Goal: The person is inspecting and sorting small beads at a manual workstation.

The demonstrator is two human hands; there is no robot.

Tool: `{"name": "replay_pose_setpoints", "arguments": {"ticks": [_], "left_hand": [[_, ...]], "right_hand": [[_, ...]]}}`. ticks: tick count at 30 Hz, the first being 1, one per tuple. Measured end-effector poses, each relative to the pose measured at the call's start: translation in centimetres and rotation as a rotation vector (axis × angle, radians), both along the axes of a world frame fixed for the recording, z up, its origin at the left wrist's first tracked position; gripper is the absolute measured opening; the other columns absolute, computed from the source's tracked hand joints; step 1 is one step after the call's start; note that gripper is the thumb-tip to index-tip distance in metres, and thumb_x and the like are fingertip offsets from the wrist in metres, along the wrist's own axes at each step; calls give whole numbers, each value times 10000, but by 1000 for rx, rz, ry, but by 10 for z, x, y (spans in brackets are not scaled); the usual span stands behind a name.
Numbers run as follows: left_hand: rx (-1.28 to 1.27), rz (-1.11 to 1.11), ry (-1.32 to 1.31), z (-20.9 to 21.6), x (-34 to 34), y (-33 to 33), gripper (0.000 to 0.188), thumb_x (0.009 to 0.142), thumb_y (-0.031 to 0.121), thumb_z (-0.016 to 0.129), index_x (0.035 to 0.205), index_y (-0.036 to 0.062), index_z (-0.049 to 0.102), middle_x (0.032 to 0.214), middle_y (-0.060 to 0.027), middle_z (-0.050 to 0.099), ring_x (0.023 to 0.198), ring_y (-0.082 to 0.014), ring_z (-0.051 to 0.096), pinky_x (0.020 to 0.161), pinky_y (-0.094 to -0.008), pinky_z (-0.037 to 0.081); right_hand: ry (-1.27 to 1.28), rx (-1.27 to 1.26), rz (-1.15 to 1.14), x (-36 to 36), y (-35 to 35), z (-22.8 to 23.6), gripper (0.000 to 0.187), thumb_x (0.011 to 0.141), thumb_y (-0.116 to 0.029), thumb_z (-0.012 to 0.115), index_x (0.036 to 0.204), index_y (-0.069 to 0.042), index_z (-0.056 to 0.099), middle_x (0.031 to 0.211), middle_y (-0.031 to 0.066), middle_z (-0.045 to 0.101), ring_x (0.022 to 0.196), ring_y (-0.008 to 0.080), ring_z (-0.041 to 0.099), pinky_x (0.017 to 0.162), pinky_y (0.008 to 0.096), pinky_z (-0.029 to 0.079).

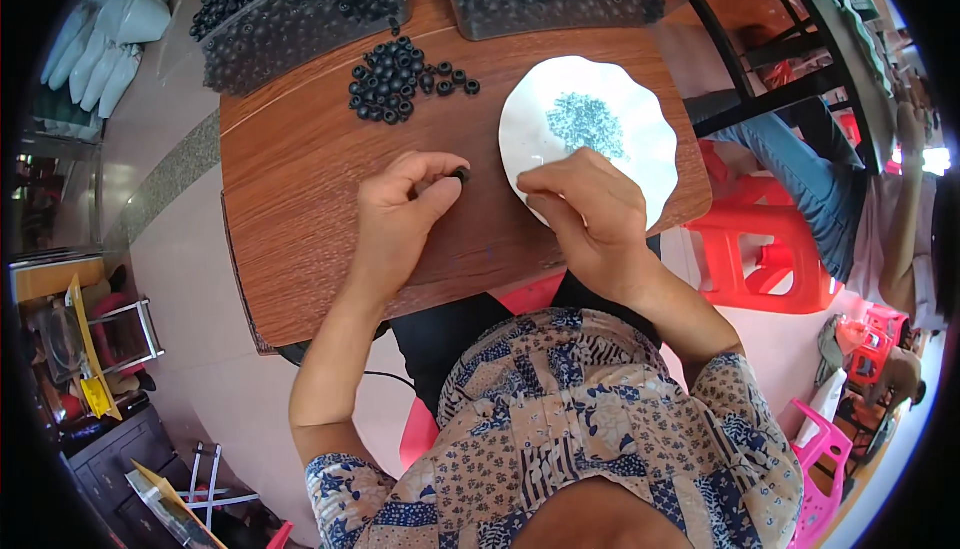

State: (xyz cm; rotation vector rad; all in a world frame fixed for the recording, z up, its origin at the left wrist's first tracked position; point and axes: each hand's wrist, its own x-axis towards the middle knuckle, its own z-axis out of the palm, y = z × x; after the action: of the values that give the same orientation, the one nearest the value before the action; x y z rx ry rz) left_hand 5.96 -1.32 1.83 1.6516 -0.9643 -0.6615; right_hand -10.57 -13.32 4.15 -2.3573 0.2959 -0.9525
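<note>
My left hand (402, 211) is closed in a pinch above the wooden table, with a small black bead (461, 175) between thumb and forefinger. Over the near left rim of a white scalloped plate (642, 164), my right hand (600, 217) is also pinched. Whatever its fingertips hold is too small to make out. A patch of tiny pale teal, glittering grains (585, 124) lies on the plate, just beyond that hand. Farther off, left of the plate, is a loose pile of black beads (390, 74) with round holes.
Two clear plastic tubs of black beads, one at the far left (305, 34) and one at the far right (555, 11), stand at the table's (290, 219) far side. To the right are a red plastic stool (765, 249) and another person's jean-clad leg (790, 164).
</note>
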Motion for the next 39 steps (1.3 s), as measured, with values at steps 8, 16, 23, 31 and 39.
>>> {"name": "replay_pose_setpoints", "arguments": {"ticks": [8, 16, 23, 31, 39], "left_hand": [[-226, -43, 754, 0, -23, 7, 229, 873, 102, 627, 1055, -37, 637, 858, -39, 645, 707, -73, 540, 632, -190, 425], [-226, -2, 977, -5, -34, 12, 235, 908, 158, 595, 1038, -36, 627, 813, -64, 633, 675, -83, 531, 622, -198, 411], [-264, -49, 1150, -6, -34, 10, 201, 915, 155, 582, 985, -29, 625, 826, -71, 624, 665, -103, 531, 623, -221, 412], [-360, -61, 1321, -10, -51, 7, 256, 916, 152, 572, 1095, -28, 612, 851, -43, 606, 722, -113, 515, 676, -254, 408], [-373, -5, 1338, -13, -57, 11, 247, 920, 154, 569, 1084, -27, 607, 823, -39, 597, 715, -113, 511, 675, -263, 409]], "right_hand": [[-61, 154, 75, 18, 7, -5, 299, 698, 29, 701, 987, -35, 660, 971, 88, 639, 859, 207, 587, 710, 284, 472], [-55, 145, 127, 16, 7, -13, 286, 718, 22, 686, 997, -30, 654, 1027, 98, 634, 876, 228, 590, 730, 302, 474], [0, 386, 187, 12, 7, -9, 226, 786, 36, 628, 1006, -9, 647, 1044, 101, 627, 937, 214, 588, 785, 294, 479], [-49, 390, 174, 10, 12, -10, 286, 779, 28, 630, 1063, -4, 642, 1037, 145, 620, 909, 240, 587, 733, 310, 481], [-19, -309, -37, 12, 24, -8, 389, 630, -39, 645, 1013, 24, 628, 982, 134, 599, 796, 268, 553, 652, 361, 415]]}}
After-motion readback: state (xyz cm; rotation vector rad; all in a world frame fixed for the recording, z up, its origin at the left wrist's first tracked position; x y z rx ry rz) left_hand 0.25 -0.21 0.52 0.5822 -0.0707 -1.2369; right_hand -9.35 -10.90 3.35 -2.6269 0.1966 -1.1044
